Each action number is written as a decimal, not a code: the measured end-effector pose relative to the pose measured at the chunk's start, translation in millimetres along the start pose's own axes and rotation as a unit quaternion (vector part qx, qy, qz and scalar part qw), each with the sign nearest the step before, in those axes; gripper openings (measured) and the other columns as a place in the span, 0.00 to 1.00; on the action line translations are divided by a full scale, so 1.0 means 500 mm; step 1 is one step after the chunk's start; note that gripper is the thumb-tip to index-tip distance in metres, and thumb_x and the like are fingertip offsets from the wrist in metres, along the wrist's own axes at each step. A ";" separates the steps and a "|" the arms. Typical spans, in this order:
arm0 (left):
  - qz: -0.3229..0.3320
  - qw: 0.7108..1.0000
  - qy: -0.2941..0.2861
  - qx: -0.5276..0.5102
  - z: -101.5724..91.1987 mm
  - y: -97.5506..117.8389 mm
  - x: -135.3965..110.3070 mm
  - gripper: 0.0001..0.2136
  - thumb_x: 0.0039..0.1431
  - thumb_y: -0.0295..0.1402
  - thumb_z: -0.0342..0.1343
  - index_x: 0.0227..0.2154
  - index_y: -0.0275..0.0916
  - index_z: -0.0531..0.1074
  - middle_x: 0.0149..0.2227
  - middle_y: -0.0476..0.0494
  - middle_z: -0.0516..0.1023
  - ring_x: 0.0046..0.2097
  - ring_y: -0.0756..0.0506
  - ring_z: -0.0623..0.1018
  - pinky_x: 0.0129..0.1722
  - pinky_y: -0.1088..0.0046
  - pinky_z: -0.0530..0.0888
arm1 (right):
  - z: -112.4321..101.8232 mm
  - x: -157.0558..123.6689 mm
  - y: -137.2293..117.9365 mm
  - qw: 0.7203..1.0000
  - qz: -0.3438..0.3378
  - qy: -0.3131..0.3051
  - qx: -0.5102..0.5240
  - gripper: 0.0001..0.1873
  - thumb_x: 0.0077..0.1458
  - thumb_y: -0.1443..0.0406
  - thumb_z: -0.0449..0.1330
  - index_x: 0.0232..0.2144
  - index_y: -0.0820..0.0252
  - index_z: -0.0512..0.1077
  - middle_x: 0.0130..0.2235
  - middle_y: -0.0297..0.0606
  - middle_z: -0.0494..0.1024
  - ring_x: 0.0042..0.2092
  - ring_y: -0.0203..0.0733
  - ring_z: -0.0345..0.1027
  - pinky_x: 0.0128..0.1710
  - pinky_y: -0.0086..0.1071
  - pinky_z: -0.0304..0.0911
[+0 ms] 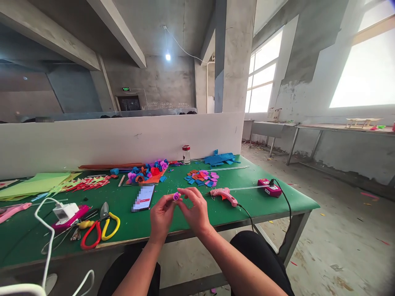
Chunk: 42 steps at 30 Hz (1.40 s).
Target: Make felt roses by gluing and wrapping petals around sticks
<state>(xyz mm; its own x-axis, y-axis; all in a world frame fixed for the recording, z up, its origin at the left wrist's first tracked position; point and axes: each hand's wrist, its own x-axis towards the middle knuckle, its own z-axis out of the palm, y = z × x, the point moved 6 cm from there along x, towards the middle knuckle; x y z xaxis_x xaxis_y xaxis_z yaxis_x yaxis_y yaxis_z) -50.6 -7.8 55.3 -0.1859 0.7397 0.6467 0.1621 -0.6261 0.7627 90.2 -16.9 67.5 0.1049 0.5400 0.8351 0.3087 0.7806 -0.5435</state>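
Between my two hands, above the table's front edge, is a small rolled purple paper flower (176,197). My left hand (161,214) pinches it from the left with thumb and forefinger. My right hand (195,207) has its thumb and fingertips closed on the flower's right side. Just right of that hand lies a pink glue gun (224,195) with a clear glue stick in its back. Beyond the hands is a loose spread of cut paper petals (202,177) in purple, orange and blue. A phone (143,197) with a lit screen lies left of my left hand.
Finished paper flowers (149,170) lie at the back, near a glass jar (186,154) and blue paper strips (219,158). Scissors (103,224) with red and yellow handles rest at left by a white plug (65,211). A magenta power socket (269,188) trails a black cable at right.
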 end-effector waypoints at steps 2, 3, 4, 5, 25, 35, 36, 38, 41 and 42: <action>0.006 1.000 -0.001 0.019 -0.001 0.007 -0.001 0.09 0.52 0.42 0.63 0.31 0.43 0.80 0.32 0.45 0.83 0.34 0.44 0.80 0.38 0.69 0.76 | -0.001 0.002 -0.004 1.000 0.006 -0.007 0.004 0.07 0.57 0.66 0.63 0.39 0.54 0.77 0.37 0.38 0.79 0.39 0.41 0.72 0.41 0.33 0.68; 0.009 1.000 -0.002 0.027 -0.001 0.010 -0.002 0.09 0.53 0.42 0.63 0.31 0.43 0.80 0.33 0.45 0.83 0.35 0.44 0.80 0.38 0.69 0.76 | -0.002 0.002 -0.005 1.000 0.009 -0.008 0.003 0.05 0.57 0.67 0.62 0.36 0.54 0.77 0.37 0.38 0.79 0.39 0.42 0.72 0.41 0.33 0.67; 0.011 0.999 -0.003 0.032 0.000 0.013 -0.002 0.10 0.53 0.43 0.63 0.31 0.43 0.80 0.33 0.45 0.83 0.35 0.44 0.80 0.38 0.69 0.76 | -0.003 0.002 -0.005 1.000 0.011 -0.008 0.003 0.04 0.57 0.68 0.62 0.35 0.54 0.77 0.36 0.38 0.79 0.39 0.42 0.72 0.40 0.33 0.67; 0.011 0.999 -0.004 0.035 0.000 0.015 -0.002 0.10 0.52 0.43 0.63 0.30 0.43 0.80 0.33 0.45 0.83 0.35 0.43 0.80 0.39 0.68 0.76 | -0.004 0.001 -0.006 1.000 0.010 -0.006 0.003 0.05 0.57 0.68 0.61 0.34 0.54 0.77 0.35 0.38 0.79 0.39 0.42 0.72 0.40 0.33 0.67; 0.005 0.999 0.012 0.037 -0.012 -0.006 -0.002 0.10 0.53 0.43 0.63 0.31 0.43 0.80 0.36 0.43 0.83 0.39 0.42 0.81 0.44 0.65 0.76 | -0.033 0.011 0.011 0.988 0.104 0.018 0.116 0.09 0.57 0.59 0.61 0.29 0.57 0.75 0.29 0.36 0.80 0.32 0.41 0.73 0.37 0.33 0.69; -0.019 0.999 0.039 0.014 -0.009 -0.024 0.005 0.09 0.50 0.42 0.65 0.29 0.42 0.79 0.32 0.45 0.82 0.34 0.45 0.80 0.41 0.66 0.77 | -0.019 0.011 0.042 0.957 0.197 -0.001 0.211 0.10 0.49 0.57 0.67 0.29 0.57 0.76 0.27 0.35 0.80 0.30 0.41 0.75 0.34 0.33 0.71; -0.024 0.999 0.039 0.014 -0.009 -0.026 0.005 0.09 0.49 0.42 0.65 0.28 0.42 0.79 0.32 0.46 0.82 0.33 0.45 0.80 0.40 0.67 0.77 | -0.021 0.013 0.044 0.957 0.204 -0.001 0.208 0.11 0.48 0.57 0.67 0.27 0.58 0.75 0.27 0.35 0.79 0.29 0.40 0.73 0.32 0.32 0.70; -0.031 0.999 0.038 0.016 -0.008 -0.031 0.005 0.09 0.48 0.42 0.65 0.28 0.42 0.78 0.31 0.46 0.82 0.33 0.45 0.80 0.40 0.67 0.77 | -0.026 0.016 0.046 0.956 0.211 -0.007 0.202 0.12 0.47 0.57 0.68 0.25 0.58 0.74 0.25 0.34 0.78 0.28 0.39 0.72 0.30 0.31 0.68; -0.036 0.999 0.036 0.013 -0.006 -0.031 0.005 0.10 0.48 0.42 0.66 0.29 0.42 0.78 0.32 0.45 0.82 0.34 0.45 0.80 0.41 0.66 0.77 | -0.028 0.022 0.043 0.958 0.198 -0.028 0.205 0.09 0.52 0.59 0.64 0.31 0.58 0.77 0.29 0.35 0.81 0.32 0.41 0.75 0.35 0.33 0.70; -0.041 0.999 0.034 0.009 -0.005 -0.031 0.005 0.10 0.48 0.42 0.66 0.29 0.42 0.78 0.32 0.46 0.82 0.33 0.45 0.80 0.41 0.66 0.77 | -0.028 0.024 0.041 0.959 0.188 -0.035 0.207 0.09 0.54 0.59 0.62 0.35 0.57 0.78 0.31 0.36 0.82 0.34 0.42 0.76 0.38 0.34 0.70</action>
<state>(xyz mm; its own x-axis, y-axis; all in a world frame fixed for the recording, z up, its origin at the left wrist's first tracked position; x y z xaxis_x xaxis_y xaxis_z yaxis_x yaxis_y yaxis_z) -56.0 3.0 45.1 -0.2656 0.7696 0.5807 0.1612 -0.5584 0.8138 111.3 1.1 67.4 0.0677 0.8168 0.5730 -0.1421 0.5763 -0.8048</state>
